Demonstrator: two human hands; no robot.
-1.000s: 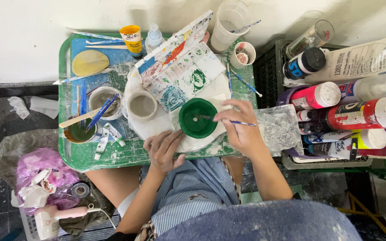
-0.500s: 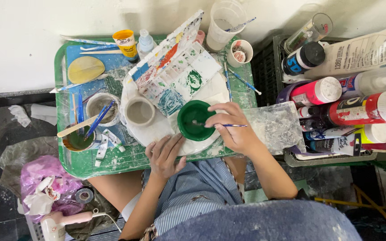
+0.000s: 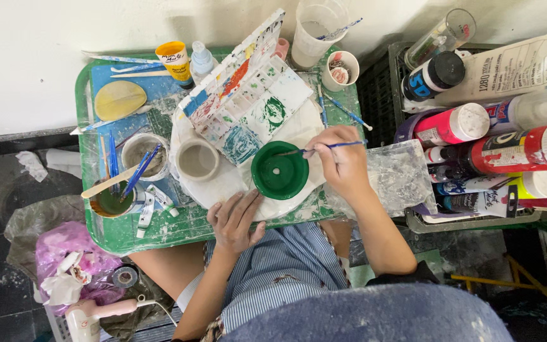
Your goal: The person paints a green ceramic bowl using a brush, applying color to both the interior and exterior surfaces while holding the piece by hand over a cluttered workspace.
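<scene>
At the left edge of the green, paint-smeared desk [image 3: 159, 231] stand a jar of murky water with brushes [image 3: 110, 201] and an unpainted grey clay cup [image 3: 197, 161]. At the near edge the left hand [image 3: 235, 220] lies flat, its grip released, steadying the white round turntable [image 3: 223, 187]. On it sits the small round dish [image 3: 279, 171], already fully green inside, which the right hand [image 3: 343, 158] touches up with its grip clenched on a thin blue-handled paintbrush [image 3: 324, 147]; judging by this, only finishing strokes remain.
</scene>
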